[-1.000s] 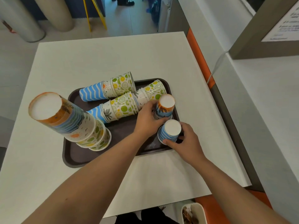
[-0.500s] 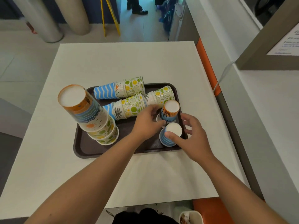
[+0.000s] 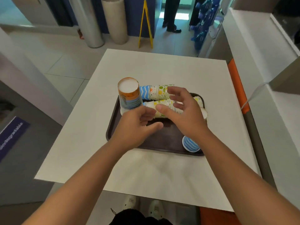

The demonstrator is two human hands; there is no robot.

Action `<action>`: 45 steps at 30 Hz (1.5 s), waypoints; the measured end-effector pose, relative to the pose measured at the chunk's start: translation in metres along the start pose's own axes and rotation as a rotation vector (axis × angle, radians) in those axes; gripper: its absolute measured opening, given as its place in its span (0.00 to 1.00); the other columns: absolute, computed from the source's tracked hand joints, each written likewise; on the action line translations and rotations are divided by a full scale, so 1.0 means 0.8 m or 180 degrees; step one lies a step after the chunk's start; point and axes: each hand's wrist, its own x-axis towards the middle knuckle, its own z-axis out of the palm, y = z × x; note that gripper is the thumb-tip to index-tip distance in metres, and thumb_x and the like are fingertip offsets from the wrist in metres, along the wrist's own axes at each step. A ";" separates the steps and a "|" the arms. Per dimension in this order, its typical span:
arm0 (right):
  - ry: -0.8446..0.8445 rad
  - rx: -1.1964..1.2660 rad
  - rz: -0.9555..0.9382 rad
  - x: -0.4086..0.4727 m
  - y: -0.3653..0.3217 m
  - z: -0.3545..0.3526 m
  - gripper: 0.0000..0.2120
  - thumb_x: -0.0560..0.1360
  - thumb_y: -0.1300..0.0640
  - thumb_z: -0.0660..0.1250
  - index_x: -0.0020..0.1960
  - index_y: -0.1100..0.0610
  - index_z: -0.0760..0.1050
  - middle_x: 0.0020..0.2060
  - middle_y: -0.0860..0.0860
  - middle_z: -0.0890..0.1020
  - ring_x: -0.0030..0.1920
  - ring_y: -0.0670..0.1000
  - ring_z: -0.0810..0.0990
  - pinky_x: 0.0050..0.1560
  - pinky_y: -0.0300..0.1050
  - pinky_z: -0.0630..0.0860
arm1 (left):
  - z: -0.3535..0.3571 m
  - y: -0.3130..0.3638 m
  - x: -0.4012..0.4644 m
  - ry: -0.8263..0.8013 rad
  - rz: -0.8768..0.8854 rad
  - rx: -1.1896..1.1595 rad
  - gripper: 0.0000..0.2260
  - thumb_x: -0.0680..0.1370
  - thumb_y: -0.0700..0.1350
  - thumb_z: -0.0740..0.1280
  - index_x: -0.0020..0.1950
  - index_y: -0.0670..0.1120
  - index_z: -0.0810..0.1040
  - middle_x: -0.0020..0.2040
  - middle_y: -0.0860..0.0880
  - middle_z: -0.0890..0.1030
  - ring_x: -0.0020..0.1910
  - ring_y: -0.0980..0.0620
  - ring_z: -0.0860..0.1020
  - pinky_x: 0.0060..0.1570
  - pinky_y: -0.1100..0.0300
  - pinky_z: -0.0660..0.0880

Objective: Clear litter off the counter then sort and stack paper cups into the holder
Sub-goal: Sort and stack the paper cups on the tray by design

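Both hands hover above the brown tray (image 3: 113, 125), and neither holds a cup. The left hand (image 3: 136, 127) has its fingers loosely curled with the thumb stretched forward, gripping nothing. The right hand (image 3: 183, 114) is spread wide, fingers apart, over the two rows of cups lying on their sides; this looks like a reach to gather the nearer row (image 3: 154, 105), though whether the fingers touch it I cannot tell.

The cups sit in nested groups, likely so that matching sizes go together. An upside-down stack (image 3: 129, 96) stands at the tray's far left corner, orange cup on top, blue striped below. The far row (image 3: 154, 91) lies beside it, blue zigzag base pointing left. A single blue striped cup (image 3: 190, 144) stands upside down at the near right corner, partly hidden by the right forearm, well apart from the rest. No holder shows anywhere.

The tray rests on a white square table (image 3: 162, 69) with an orange strip (image 3: 237, 82) along its right edge. Beyond it lie a pale tiled floor, two large rolls (image 3: 103, 21) leaning upright, a yellow floor sign (image 3: 146, 25), and someone's legs in dark shoes (image 3: 172, 15)
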 end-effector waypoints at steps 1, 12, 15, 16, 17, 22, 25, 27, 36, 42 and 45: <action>-0.0110 -0.0026 -0.0040 0.007 -0.008 0.011 0.31 0.67 0.45 0.77 0.66 0.48 0.70 0.63 0.42 0.76 0.62 0.40 0.74 0.63 0.41 0.73 | -0.012 -0.005 -0.010 -0.0004 -0.0068 0.0000 0.17 0.70 0.48 0.77 0.57 0.48 0.81 0.50 0.55 0.84 0.50 0.63 0.81 0.53 0.68 0.77; -0.0390 -0.0276 -0.0001 0.047 -0.040 0.109 0.31 0.64 0.45 0.79 0.62 0.49 0.72 0.54 0.42 0.80 0.53 0.39 0.79 0.53 0.37 0.77 | -0.096 -0.080 -0.013 0.0267 -0.0466 0.0629 0.34 0.64 0.56 0.80 0.66 0.46 0.75 0.60 0.52 0.80 0.57 0.56 0.77 0.57 0.64 0.74; -0.0250 -0.0277 0.0046 0.045 -0.044 0.117 0.28 0.65 0.44 0.78 0.60 0.48 0.73 0.49 0.39 0.80 0.50 0.34 0.78 0.48 0.33 0.77 | -0.088 -0.089 0.003 0.0128 -0.0267 0.0439 0.34 0.64 0.53 0.81 0.67 0.50 0.73 0.59 0.57 0.79 0.60 0.61 0.76 0.55 0.68 0.73; -0.0190 -0.0268 0.0064 0.046 -0.046 0.118 0.27 0.65 0.44 0.78 0.60 0.48 0.73 0.49 0.38 0.80 0.49 0.33 0.78 0.47 0.33 0.77 | -0.084 -0.089 0.009 0.0070 -0.0178 0.0336 0.31 0.64 0.51 0.81 0.64 0.54 0.73 0.55 0.62 0.78 0.55 0.66 0.77 0.50 0.74 0.71; -0.0133 -0.0274 0.0071 0.046 -0.050 0.118 0.27 0.64 0.44 0.79 0.59 0.48 0.74 0.48 0.38 0.80 0.48 0.33 0.79 0.46 0.31 0.76 | -0.080 -0.088 0.014 0.0022 -0.0100 0.0237 0.30 0.64 0.51 0.81 0.62 0.58 0.72 0.52 0.65 0.77 0.52 0.71 0.76 0.46 0.77 0.71; 0.0153 -0.0224 0.0101 0.051 -0.069 0.112 0.26 0.64 0.44 0.78 0.59 0.47 0.74 0.50 0.40 0.81 0.50 0.38 0.80 0.48 0.34 0.78 | -0.062 -0.102 0.040 0.0097 -0.0011 -0.0145 0.35 0.62 0.53 0.82 0.65 0.54 0.71 0.58 0.59 0.79 0.54 0.61 0.78 0.50 0.68 0.74; 0.0376 -0.0194 0.0093 0.052 -0.078 0.106 0.27 0.65 0.43 0.78 0.59 0.49 0.74 0.52 0.42 0.82 0.52 0.42 0.81 0.50 0.41 0.80 | -0.060 -0.109 0.047 0.0025 0.0099 -0.0124 0.37 0.60 0.55 0.81 0.66 0.54 0.71 0.59 0.58 0.80 0.56 0.59 0.78 0.53 0.63 0.76; 0.0518 -0.0159 0.0053 0.052 -0.087 0.100 0.26 0.66 0.43 0.77 0.60 0.50 0.75 0.53 0.43 0.82 0.51 0.41 0.81 0.49 0.40 0.80 | -0.062 -0.111 0.049 0.0004 0.0131 -0.0094 0.37 0.60 0.55 0.82 0.65 0.54 0.71 0.58 0.58 0.80 0.55 0.59 0.78 0.52 0.63 0.77; 0.1486 -0.0067 -0.0107 0.052 -0.108 0.045 0.23 0.67 0.41 0.75 0.56 0.50 0.76 0.51 0.46 0.84 0.51 0.45 0.83 0.54 0.50 0.81 | -0.083 -0.100 0.054 0.0126 0.0289 -0.0345 0.37 0.58 0.57 0.82 0.64 0.53 0.73 0.58 0.58 0.79 0.55 0.61 0.79 0.54 0.58 0.79; 0.1814 -0.0338 0.0191 0.040 -0.088 0.020 0.29 0.64 0.36 0.73 0.58 0.51 0.76 0.52 0.45 0.83 0.51 0.44 0.82 0.53 0.48 0.81 | -0.099 -0.063 0.055 0.0300 0.0665 -0.0462 0.34 0.58 0.63 0.78 0.60 0.56 0.73 0.57 0.56 0.79 0.57 0.57 0.78 0.55 0.52 0.79; 0.1898 -0.0354 0.0255 0.033 -0.082 0.010 0.26 0.67 0.40 0.74 0.60 0.51 0.75 0.53 0.44 0.82 0.52 0.42 0.81 0.52 0.43 0.80 | -0.103 -0.038 0.059 0.0337 0.0890 -0.0417 0.35 0.58 0.63 0.79 0.62 0.55 0.73 0.58 0.55 0.79 0.58 0.57 0.78 0.56 0.52 0.79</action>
